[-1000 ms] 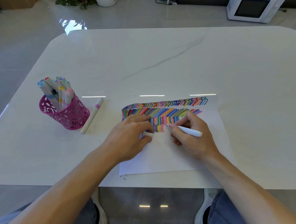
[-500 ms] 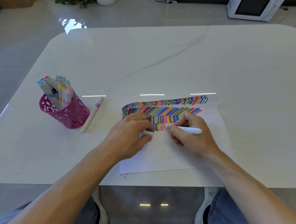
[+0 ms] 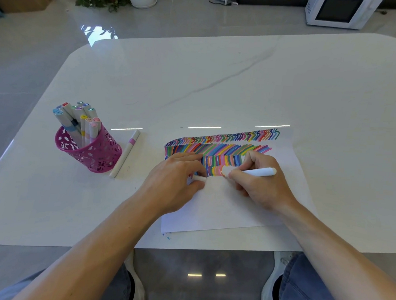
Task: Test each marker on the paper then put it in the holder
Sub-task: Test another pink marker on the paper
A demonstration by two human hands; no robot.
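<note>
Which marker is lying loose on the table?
The white marker with the pink band, flat beside the pink holder; the other markers stand in the holder, and the right hand grips the marker in use.

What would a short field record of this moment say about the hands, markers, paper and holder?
right hand: grips a white marker, tip on the lowest row of strokes
left hand: rests on the paper, pinching a white cap
paper: rows of coloured strokes across its far part, near part blank
pink holder: stands left of the paper, capped markers upright in it
loose marker: white with a pink band, lies on the table between holder and paper
stage: testing under way, white marker not yet in the holder
</note>
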